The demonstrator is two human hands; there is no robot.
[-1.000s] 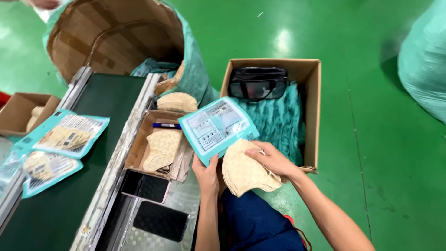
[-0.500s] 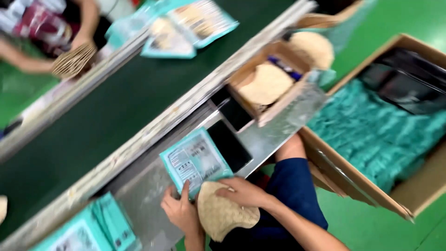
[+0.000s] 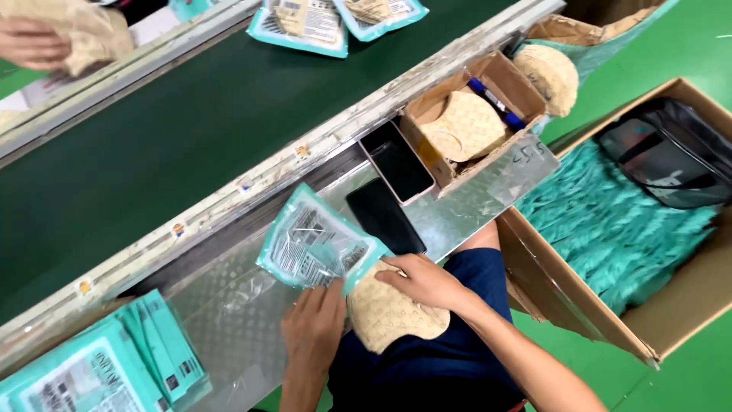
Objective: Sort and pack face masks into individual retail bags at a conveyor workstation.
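Head view: the left hand grips the lower edge of a teal plastic pouch, fingers closed on it, and holds it tilted over the metal table. The right hand lies on a beige patterned insole, fingers pressing its top end where it meets the pouch mouth; the insole is partly under the pouch edge, resting approx. over the person's lap. Just beside the pouch lie a black phone and a second phone with a light frame. Near them stands a small cardboard box w/ another insole and a blue pen inside. At the lower left is a stack of teal pouches. The green conveyor belt carries filled pouches at the top.

To do this step well, I think the left hand should keep the pouch mouth open and flat, and the right hand push the insole straight, w/o bending it.

A big carton w/ teal fluffy material stands at the right.
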